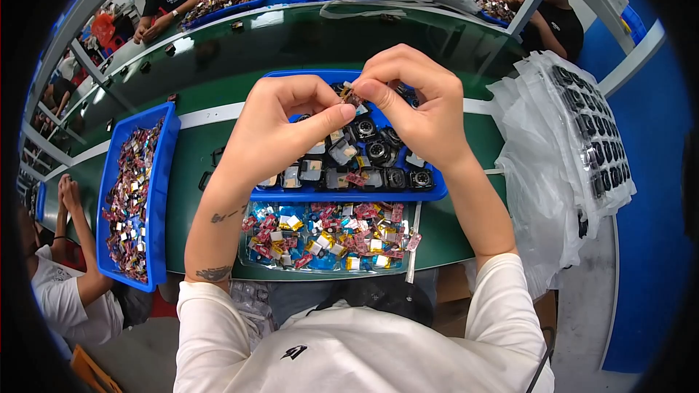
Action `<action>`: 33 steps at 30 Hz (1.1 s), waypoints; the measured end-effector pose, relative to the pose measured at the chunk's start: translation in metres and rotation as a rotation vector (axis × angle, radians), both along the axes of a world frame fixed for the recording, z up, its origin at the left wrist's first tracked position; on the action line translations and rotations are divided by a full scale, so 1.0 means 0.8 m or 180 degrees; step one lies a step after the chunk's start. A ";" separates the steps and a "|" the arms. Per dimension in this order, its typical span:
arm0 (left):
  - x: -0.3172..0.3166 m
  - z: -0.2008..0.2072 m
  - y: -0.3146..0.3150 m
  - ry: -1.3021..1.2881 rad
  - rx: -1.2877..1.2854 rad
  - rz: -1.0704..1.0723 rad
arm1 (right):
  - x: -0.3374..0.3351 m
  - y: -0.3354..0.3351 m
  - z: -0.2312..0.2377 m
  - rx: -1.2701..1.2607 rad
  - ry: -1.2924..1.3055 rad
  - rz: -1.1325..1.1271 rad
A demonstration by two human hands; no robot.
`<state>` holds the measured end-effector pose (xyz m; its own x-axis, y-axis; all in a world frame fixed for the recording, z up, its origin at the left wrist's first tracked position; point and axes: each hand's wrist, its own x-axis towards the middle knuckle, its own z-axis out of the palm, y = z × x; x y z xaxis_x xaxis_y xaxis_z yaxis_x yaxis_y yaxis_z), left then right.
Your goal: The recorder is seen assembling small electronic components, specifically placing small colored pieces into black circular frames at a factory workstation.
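My left hand and my right hand meet above a blue tray, fingertips pinched together on one small electronic part with a gold and red tip. Both hands grip it from opposite sides. Below them the blue tray holds several round black components and small silver parts. In front of that tray, nearer to me, a clear tray is full of small red, gold and silver pieces.
A second blue tray of red and silver pieces sits at my left on the green conveyor table. Clear bags with trays of black parts pile up at my right. Other people work at the left and across the table.
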<state>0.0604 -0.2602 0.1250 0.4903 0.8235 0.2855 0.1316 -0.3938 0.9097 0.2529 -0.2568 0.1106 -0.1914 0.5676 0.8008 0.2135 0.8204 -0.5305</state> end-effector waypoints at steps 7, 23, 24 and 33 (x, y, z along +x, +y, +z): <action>-0.003 0.002 0.001 -0.0970 -0.0200 -0.0018 | -0.002 -0.021 0.013 -0.0976 -0.0039 0.0112; 0.003 0.002 -0.002 -0.1053 0.0122 0.0201 | -0.002 -0.016 0.009 -0.1720 0.0695 0.0645; 0.004 0.002 -0.001 -0.0933 0.0114 0.0113 | -0.001 -0.015 0.008 -0.1463 0.0633 0.0523; 0.003 -0.003 -0.001 -0.0419 0.0702 0.0284 | 0.002 -0.012 0.002 -0.0928 0.0352 0.0163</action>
